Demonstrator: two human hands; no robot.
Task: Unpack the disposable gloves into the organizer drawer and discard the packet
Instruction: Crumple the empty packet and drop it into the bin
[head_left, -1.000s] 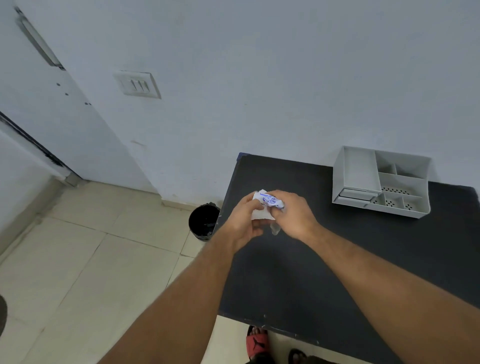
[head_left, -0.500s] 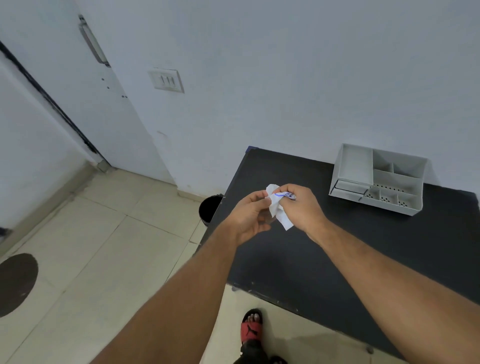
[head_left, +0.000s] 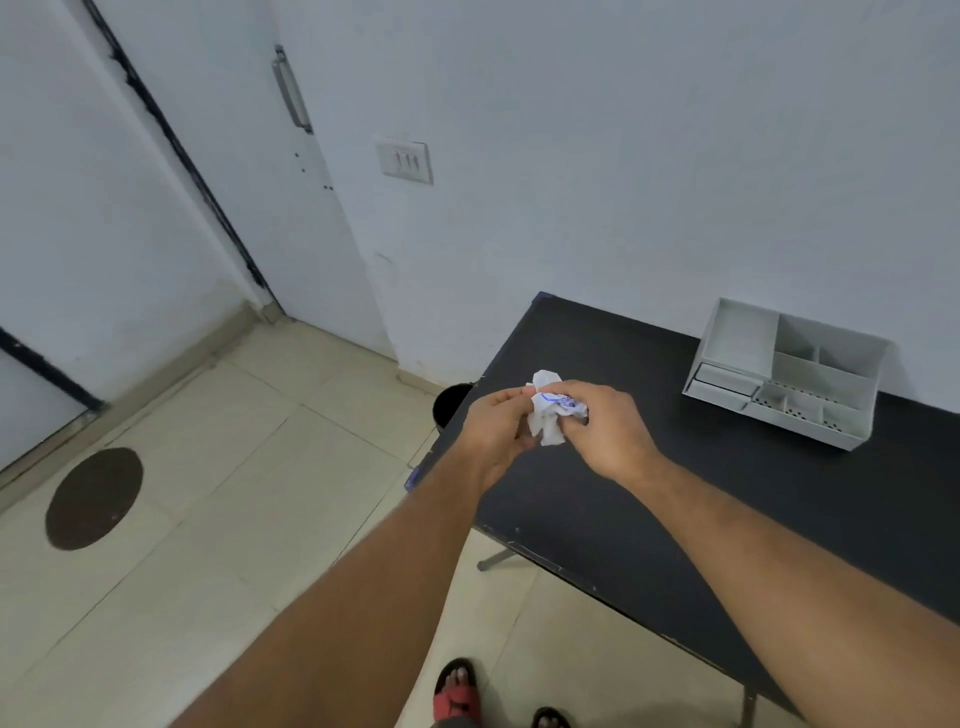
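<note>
A crumpled white packet (head_left: 549, 410) with blue print is pinched between both hands above the left end of the black table (head_left: 649, 499). My left hand (head_left: 493, 434) holds its left side and my right hand (head_left: 605, 428) grips its right side. The grey organizer (head_left: 789, 371) stands at the table's far right, against the wall, with its small drawer at the lower left pushed in. I cannot tell whether gloves lie inside it.
A black waste bin (head_left: 451, 405) sits on the floor just left of the table's far corner, partly hidden by my left hand. A dark round mat (head_left: 93, 498) lies on the tiled floor. A white door (head_left: 249, 156) is to the left. My sandalled foot (head_left: 457, 693) shows below.
The view has swung left and back, showing more floor and door. The packet has been scrunched tighter between my hands, which stay together near the table's left edge.
</note>
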